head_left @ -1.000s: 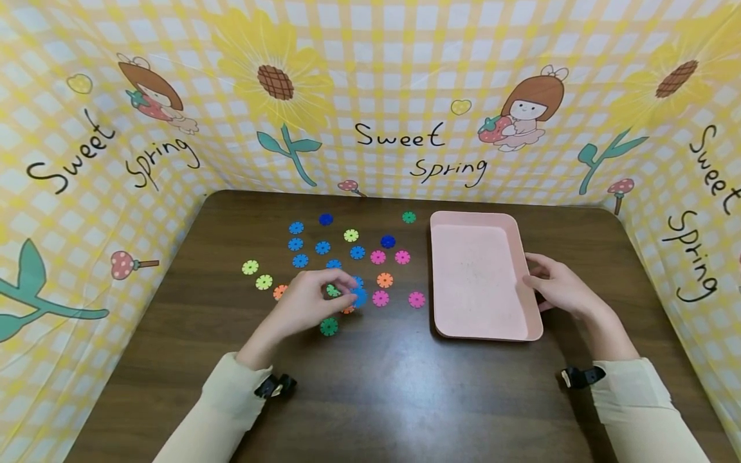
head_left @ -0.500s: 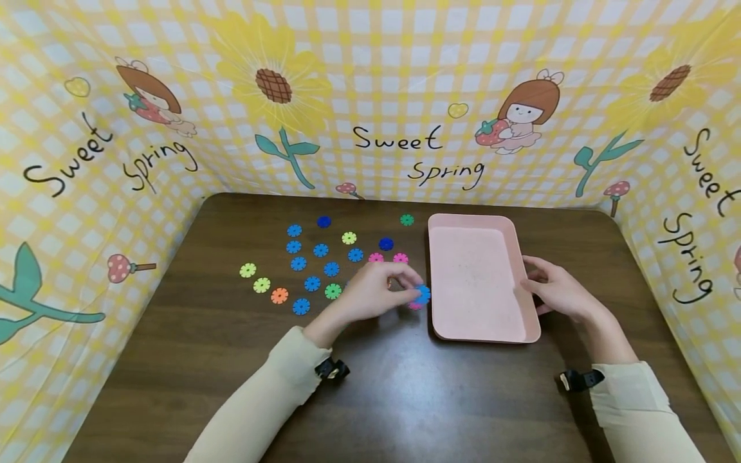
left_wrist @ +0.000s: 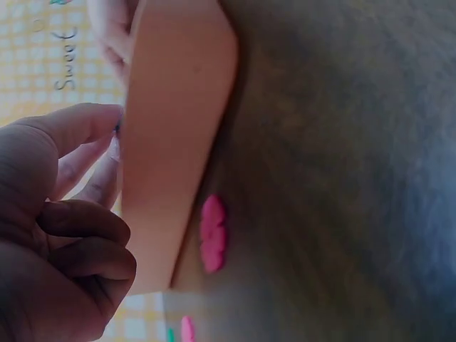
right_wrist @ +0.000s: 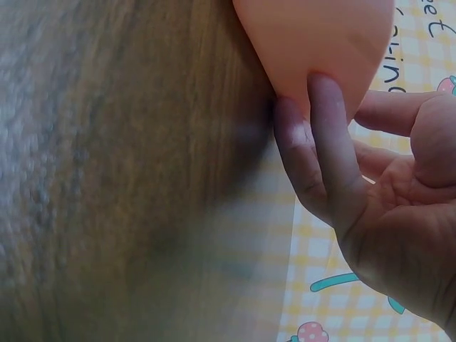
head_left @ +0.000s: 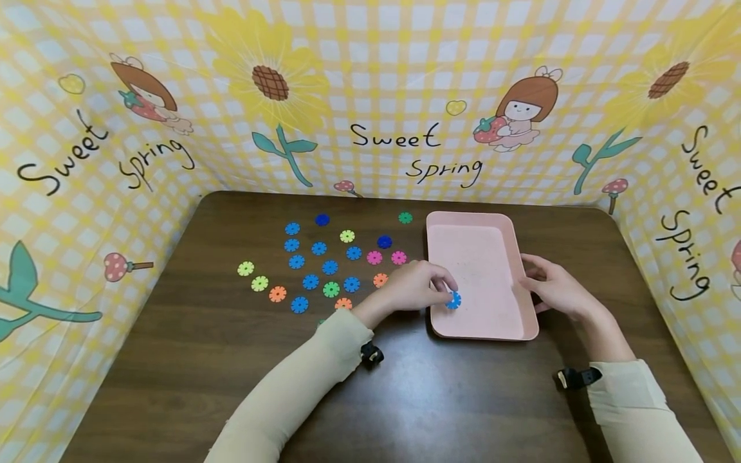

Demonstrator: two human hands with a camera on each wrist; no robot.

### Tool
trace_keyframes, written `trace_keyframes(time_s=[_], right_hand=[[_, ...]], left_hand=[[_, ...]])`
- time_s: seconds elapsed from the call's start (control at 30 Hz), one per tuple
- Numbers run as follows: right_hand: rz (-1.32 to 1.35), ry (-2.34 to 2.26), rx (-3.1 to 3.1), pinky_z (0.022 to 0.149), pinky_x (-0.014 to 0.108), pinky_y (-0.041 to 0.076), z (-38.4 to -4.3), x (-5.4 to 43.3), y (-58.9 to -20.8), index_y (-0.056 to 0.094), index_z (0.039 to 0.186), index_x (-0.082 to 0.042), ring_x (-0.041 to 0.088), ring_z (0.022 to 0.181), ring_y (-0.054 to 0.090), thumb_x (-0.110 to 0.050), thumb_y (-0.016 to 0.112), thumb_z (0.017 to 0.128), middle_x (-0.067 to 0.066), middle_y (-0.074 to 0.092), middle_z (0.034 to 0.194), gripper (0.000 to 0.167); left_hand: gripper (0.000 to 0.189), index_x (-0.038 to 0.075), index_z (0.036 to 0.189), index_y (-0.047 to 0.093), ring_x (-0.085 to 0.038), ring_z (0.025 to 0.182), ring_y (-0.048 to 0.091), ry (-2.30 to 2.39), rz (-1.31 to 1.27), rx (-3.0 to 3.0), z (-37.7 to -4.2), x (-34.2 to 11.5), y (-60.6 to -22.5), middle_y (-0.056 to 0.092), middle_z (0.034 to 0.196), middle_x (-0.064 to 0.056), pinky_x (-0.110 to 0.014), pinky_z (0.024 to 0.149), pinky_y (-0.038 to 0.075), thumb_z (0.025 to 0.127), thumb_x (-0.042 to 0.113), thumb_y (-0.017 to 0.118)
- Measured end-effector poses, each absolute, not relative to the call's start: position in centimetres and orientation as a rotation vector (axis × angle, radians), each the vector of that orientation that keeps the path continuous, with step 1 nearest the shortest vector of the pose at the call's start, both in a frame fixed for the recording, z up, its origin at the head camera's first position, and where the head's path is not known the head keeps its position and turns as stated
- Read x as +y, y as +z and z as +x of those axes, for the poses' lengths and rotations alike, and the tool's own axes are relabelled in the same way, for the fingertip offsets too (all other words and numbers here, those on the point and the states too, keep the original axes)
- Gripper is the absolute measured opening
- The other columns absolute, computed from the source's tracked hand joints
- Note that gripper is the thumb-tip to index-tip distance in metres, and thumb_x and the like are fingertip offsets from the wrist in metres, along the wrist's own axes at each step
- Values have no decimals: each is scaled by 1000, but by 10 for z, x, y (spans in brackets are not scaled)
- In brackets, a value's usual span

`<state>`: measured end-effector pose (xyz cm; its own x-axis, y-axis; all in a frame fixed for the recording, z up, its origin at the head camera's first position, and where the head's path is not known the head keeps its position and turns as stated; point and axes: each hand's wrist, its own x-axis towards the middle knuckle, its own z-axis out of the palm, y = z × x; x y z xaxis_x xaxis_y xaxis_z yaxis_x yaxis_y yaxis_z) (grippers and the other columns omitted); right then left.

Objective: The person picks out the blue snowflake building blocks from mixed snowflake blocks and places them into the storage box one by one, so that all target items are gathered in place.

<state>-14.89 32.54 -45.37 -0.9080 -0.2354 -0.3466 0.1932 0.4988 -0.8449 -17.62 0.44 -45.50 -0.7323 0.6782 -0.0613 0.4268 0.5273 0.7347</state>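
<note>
My left hand (head_left: 410, 287) pinches a blue notched plastic disc (head_left: 455, 300) between thumb and fingertips, over the left part of a pink tray (head_left: 486, 257). In the left wrist view the tray wall (left_wrist: 171, 142) hides most of that disc. My right hand (head_left: 554, 286) grips the tray's right rim, thumb at the edge. The right wrist view shows its fingers (right_wrist: 331, 135) against the tray's outer wall. A pink disc (left_wrist: 213, 235) lies on the table beside the tray in the left wrist view; my left hand covers that spot in the head view.
Several loose discs lie left of the tray: blue (head_left: 311, 281), dark blue (head_left: 384, 242), yellow-green (head_left: 260, 283), orange (head_left: 278, 294), pink (head_left: 398, 258) and green (head_left: 405, 218). They rest on a brown wooden table (head_left: 231, 386). A checked cloth (head_left: 393, 77) surrounds its back and sides.
My left hand has carried the blue disc rightward from among the loose discs, across the tray's left rim, to above its floor. The right hand keeps its hold on the tray.
</note>
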Motion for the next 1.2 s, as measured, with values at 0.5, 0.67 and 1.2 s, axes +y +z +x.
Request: trace_keyframes(time_s=[0.5,0.67,1.2], right_hand=[[-33,-1406,2301,69,49,61,-147,326,-456,15,164,0,35,101,68,-13,53,108,39,48,137,69],[-31,-1416,2295,69,49,61,-147,327,-457,14,164,0,35,101,68,-11,53,108,39,48,136,69],[-30,-1418,2273,69,49,62,-148,329,-456,14,164,0,28,96,69,-10,57,105,39,50,132,73]], left_hand=[[11,28,105,78,-2,77,59,657,899,2666,-171,16,-467,64,83,21,-29,65,46,95,32,77],[14,26,107,79,-1,78,59,722,922,2658,-168,14,-468,66,87,21,-27,65,47,94,32,76],[24,19,115,78,-9,84,64,893,1083,2642,-158,-24,-453,68,96,14,-24,67,48,95,33,77]])
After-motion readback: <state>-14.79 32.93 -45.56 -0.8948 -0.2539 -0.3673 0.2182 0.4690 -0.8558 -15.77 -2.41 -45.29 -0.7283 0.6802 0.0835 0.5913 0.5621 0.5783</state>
